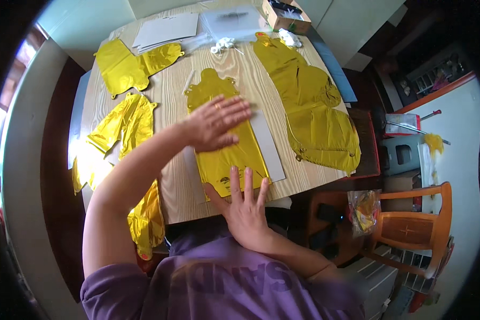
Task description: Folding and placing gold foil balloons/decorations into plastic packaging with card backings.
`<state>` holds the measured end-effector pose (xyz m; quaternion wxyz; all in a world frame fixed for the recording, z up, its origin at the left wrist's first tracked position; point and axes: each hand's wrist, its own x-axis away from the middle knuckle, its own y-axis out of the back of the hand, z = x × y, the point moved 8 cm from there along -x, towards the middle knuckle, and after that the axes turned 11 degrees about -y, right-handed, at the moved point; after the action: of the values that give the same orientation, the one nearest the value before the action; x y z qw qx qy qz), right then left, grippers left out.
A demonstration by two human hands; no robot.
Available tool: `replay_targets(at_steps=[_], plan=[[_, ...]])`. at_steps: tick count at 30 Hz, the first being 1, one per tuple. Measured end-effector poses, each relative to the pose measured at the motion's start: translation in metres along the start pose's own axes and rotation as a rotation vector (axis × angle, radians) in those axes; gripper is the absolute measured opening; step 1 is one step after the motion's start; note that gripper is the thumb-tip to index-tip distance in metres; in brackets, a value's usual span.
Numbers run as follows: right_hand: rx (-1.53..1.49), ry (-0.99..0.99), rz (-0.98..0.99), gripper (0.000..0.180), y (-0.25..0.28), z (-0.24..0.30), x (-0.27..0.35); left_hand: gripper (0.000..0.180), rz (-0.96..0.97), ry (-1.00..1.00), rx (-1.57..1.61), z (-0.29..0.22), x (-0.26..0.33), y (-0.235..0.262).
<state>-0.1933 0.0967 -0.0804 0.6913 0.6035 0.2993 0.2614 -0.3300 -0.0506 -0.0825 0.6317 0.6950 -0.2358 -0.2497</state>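
A flat gold foil balloon [226, 144] lies on a grey card sheet [266, 144] at the near middle of the wooden counter [170, 106]. It is pressed down by both hands: the left hand [213, 124] is laid across its middle with fingers spread and flat, and the right hand [245, 205] is set on its near end, fingers splayed apart, nothing being clamped. The near end appears to sit right at the counter's edge, though the palm hides part of it.

The foil could be creased or its seam split if the pressing is uneven, and the slick sheet could be slid off the near edge. Room is tight: a larger gold balloon [312, 106] lies just to the right, crumpled gold pieces [122, 125] to the left. Bare wood is left only in narrow strips between them.
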Motion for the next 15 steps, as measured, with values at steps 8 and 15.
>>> replay_targets(at_steps=[8, 15], plan=[[0.055, 0.069, 0.043, 0.076, 0.011, 0.002, -0.004, 0.073, -0.243, 0.347, -0.192, 0.051, 0.014, 0.037], [-0.357, 0.152, 0.595, 0.062, 0.057, -0.047, -0.061, 0.071, -0.451, 0.471, 0.185, -0.109, 0.052, 0.066]])
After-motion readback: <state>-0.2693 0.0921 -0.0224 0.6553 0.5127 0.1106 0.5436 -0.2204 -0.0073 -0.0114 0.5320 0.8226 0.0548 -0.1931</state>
